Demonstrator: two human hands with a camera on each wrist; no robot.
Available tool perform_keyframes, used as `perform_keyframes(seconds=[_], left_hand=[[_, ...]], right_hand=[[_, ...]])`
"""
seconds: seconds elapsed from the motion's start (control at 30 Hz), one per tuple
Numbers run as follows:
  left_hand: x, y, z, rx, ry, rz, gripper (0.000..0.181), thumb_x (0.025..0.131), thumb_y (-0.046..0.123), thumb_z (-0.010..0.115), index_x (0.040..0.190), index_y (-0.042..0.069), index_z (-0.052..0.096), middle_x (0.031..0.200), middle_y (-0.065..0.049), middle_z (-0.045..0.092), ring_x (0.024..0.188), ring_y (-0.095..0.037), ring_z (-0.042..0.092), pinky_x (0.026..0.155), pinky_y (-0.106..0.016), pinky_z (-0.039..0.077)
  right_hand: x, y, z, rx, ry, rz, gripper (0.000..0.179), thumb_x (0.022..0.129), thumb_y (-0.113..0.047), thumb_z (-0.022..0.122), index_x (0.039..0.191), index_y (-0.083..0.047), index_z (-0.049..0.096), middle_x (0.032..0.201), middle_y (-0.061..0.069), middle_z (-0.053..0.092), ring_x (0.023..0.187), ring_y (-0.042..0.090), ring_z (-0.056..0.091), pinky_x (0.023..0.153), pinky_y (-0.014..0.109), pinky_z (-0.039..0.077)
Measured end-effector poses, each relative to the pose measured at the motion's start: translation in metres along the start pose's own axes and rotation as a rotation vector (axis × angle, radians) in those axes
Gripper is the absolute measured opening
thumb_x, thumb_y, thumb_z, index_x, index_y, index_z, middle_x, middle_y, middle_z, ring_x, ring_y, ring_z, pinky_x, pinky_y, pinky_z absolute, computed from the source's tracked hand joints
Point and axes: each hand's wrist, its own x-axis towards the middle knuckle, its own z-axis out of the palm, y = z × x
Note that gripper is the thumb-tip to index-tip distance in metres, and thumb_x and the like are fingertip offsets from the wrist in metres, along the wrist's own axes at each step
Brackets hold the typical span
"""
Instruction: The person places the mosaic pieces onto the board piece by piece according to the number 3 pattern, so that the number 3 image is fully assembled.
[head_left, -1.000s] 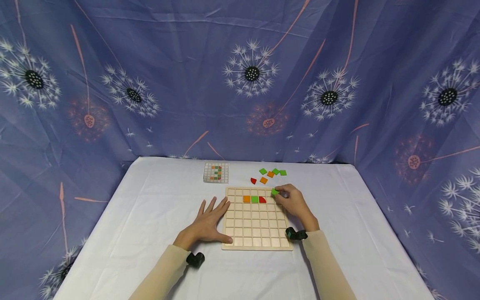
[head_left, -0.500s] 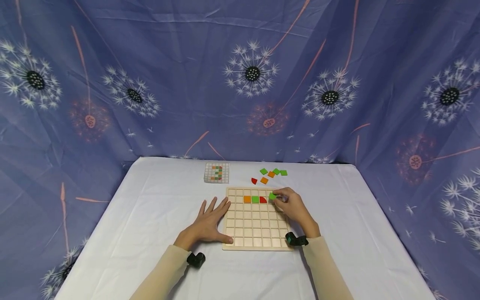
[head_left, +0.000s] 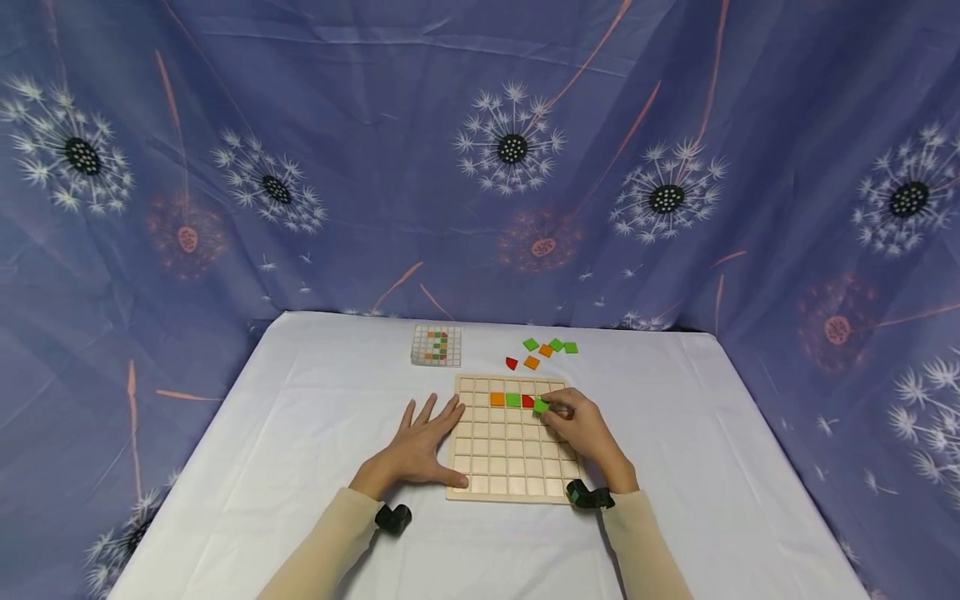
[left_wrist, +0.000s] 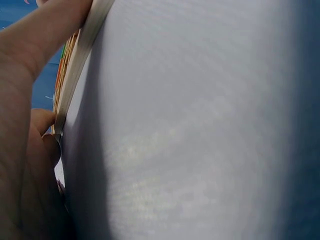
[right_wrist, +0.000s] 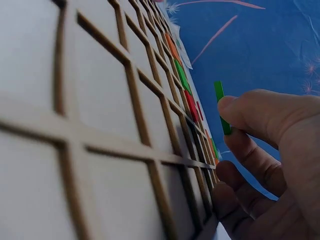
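Observation:
A wooden grid board (head_left: 487,463) lies on the table. In one of its upper rows sit an orange square tile (head_left: 497,400), a green square tile (head_left: 513,400) and a red quarter-circle tile (head_left: 528,401). My right hand (head_left: 587,425) pinches another green tile (head_left: 541,406) between thumb and finger, just right of the red one. The right wrist view shows this held green tile (right_wrist: 223,107) edge-on, raised off the board. Spread fingers of my left hand (head_left: 416,450) rest at the board's left edge, thumb on its lower left corner.
Behind the board lie loose tiles: a red quarter-circle (head_left: 512,363), orange squares such as the near orange tile (head_left: 532,362), and several green ones. A pattern card (head_left: 437,346) with a small coloured grid lies at the back left. A patterned curtain (head_left: 375,167) hangs behind the white-covered table.
My right hand has carried the green tile from the board's upper right corner leftward and nearer, to beside the red tile. The left hand stays at the board's edge.

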Motion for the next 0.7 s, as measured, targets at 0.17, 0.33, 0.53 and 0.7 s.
perform_keyframes(seconds=[0.17,0.33,0.53,0.7], left_hand=[[0.0001,0.0008,0.0009,0.005,0.0,0.014,0.124,0.071,0.076,0.078,0.166,0.018,0.023,0.175,-0.003,0.011,0.16,-0.04,0.001,0.123,-0.069,-0.008],[0.0015,0.0004,0.0007,0.007,0.007,0.019,0.124,0.07,0.076,0.078,0.165,0.018,0.024,0.174,-0.003,0.012,0.16,-0.041,0.002,0.123,-0.069,-0.007],[0.0012,-0.0002,0.0006,0.016,0.013,0.013,0.123,0.07,0.077,0.077,0.165,0.019,0.025,0.174,-0.002,0.012,0.16,-0.041,0.002,0.123,-0.069,-0.008],[-0.0005,-0.0002,0.0017,-0.002,0.01,0.015,0.123,0.07,0.076,0.077,0.165,0.018,0.025,0.174,-0.003,0.012,0.16,-0.042,0.001,0.123,-0.07,-0.008]], right_hand=[[-0.0048,-0.0028,0.0041,0.011,-0.005,-0.009,0.029,0.097,-0.014,0.073,0.126,-0.009,0.073,0.124,0.008,0.068,0.105,0.022,0.066,0.086,0.032,0.056],[-0.0048,-0.0054,0.0055,0.012,-0.013,-0.005,0.028,0.097,-0.013,0.072,0.125,-0.01,0.074,0.125,0.008,0.068,0.108,0.023,0.065,0.091,0.039,0.056],[-0.005,-0.0058,0.0075,0.021,-0.016,-0.01,0.027,0.096,-0.011,0.073,0.123,-0.009,0.075,0.127,0.008,0.067,0.119,0.028,0.064,0.102,0.049,0.053],[-0.0037,-0.0085,0.0096,0.019,-0.042,-0.007,0.026,0.097,-0.012,0.072,0.123,-0.009,0.075,0.129,0.008,0.067,0.11,0.024,0.065,0.093,0.041,0.056]])
